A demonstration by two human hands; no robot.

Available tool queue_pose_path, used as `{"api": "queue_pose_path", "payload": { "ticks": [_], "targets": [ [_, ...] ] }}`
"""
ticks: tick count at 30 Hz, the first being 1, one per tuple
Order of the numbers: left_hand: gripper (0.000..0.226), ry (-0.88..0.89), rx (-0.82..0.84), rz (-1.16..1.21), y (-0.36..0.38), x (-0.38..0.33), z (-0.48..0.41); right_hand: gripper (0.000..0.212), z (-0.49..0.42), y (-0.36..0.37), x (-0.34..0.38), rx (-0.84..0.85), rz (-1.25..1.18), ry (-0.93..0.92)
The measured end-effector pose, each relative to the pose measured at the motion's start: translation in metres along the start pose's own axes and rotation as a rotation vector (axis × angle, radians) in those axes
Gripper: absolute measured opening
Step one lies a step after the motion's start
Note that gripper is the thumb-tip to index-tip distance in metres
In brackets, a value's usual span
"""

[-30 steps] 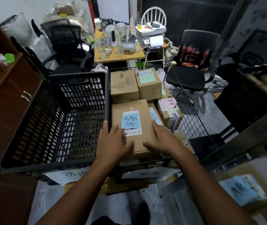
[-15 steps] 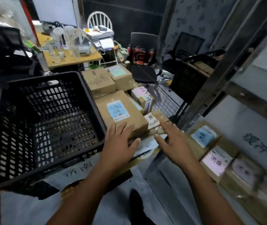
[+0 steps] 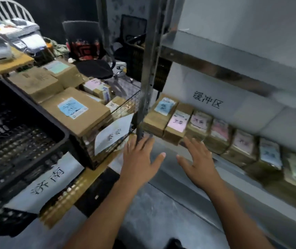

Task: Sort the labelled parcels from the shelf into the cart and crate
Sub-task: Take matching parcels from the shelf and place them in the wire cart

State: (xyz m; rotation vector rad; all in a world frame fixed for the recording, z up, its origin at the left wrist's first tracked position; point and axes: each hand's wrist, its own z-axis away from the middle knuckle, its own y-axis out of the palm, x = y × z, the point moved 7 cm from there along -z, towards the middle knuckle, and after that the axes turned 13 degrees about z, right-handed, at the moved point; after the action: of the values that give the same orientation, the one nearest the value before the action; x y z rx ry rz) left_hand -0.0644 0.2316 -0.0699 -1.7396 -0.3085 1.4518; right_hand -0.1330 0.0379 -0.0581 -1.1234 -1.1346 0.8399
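Both hands open and holding nothing, fingers spread flat over the shelf [image 3: 170,194].

Left hand [image 3: 140,159] hovers at the foot of the upright post [image 3: 149,69], and right hand [image 3: 195,162] is just short of the row of parcels [image 3: 200,123] at the back of the shelf board. I count seven there: two blue labels, four pink, and a last one too blurred to tell. At least five more boxes [image 3: 73,108] lie in the one wire cart [image 3: 125,97], beside the one black crate [image 3: 17,126]. Three handwritten paper signs are visible: on the crate [image 3: 51,180], cart [image 3: 113,133] and shelf wall [image 3: 207,101].
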Motion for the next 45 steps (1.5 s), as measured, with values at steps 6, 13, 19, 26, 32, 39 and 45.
{"api": "queue_pose_path", "payload": {
  "ticks": [6,13,19,26,32,39,45],
  "targets": [
    [0.076,0.097,0.070,-0.052,0.058,-0.084,-0.004,0.069,0.058,-0.029,-0.095,-0.063,-0.039,0.175],
    [0.078,0.240,0.199,-0.075,0.180,-0.233,0.026,0.068,0.165,-0.079,-0.244,-0.176,-0.131,0.377],
    [0.079,0.407,0.345,-0.039,0.301,-0.349,0.066,0.083,0.270,-0.100,-0.374,-0.273,-0.218,0.593],
    [0.078,0.587,0.596,-0.045,0.425,-0.474,0.125,0.082,0.398,-0.130,-0.481,-0.367,-0.247,0.852],
    [0.078,0.683,0.711,-0.039,0.502,-0.548,0.155,0.072,0.483,-0.135,-0.553,-0.434,-0.265,1.080],
    [0.072,0.621,0.853,0.137,0.592,-0.615,0.160,0.077,0.519,-0.144,-0.628,-0.505,-0.285,1.195],
    [0.069,0.397,0.920,0.345,0.667,-0.677,0.139,0.080,0.524,-0.174,-0.710,-0.516,-0.235,1.232]
  ]
}}
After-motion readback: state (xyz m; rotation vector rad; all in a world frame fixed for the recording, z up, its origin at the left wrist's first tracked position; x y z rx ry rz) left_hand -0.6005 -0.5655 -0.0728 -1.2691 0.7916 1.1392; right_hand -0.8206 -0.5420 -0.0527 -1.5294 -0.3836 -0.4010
